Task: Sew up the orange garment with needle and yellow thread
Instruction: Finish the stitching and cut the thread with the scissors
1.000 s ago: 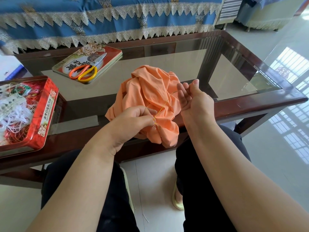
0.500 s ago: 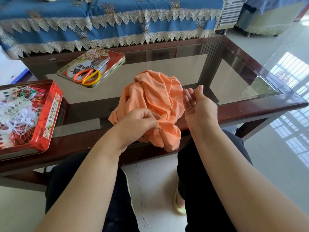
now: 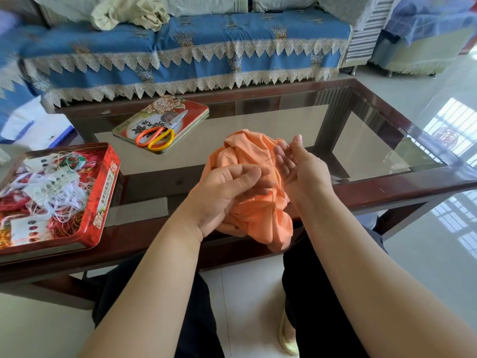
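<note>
The orange garment (image 3: pixel 254 215) lies bunched on the near edge of the glass table (image 3: pixel 402 188) and hangs over it toward my lap. My left hand (image 3: pixel 224 195) lies over the garment's left side, thumb and fingers holding a fold of the cloth. To its right, my right hand (image 3: pixel 300 167) is raised with the palm facing left. It pinches a thin needle (image 3: pixel 277 154) between thumb and fingertips, with the point aimed left above the cloth. I cannot make out the yellow thread against the fabric.
A red tin (image 3: pixel 103 202) full of tangled threads sits at the table's left end. Orange-handled scissors (image 3: pixel 154 136) lie on the tin lid (image 3: pixel 191 112) further back. A sofa with a blue lace-edged cover (image 3: pixel 206 52) stands behind the table. Tiled floor lies to the right.
My right hand has risen and moved in over the garment with the needle. My left hand's fingers have loosened from a tight pinch and stretched out over the cloth. The view has tilted up.
</note>
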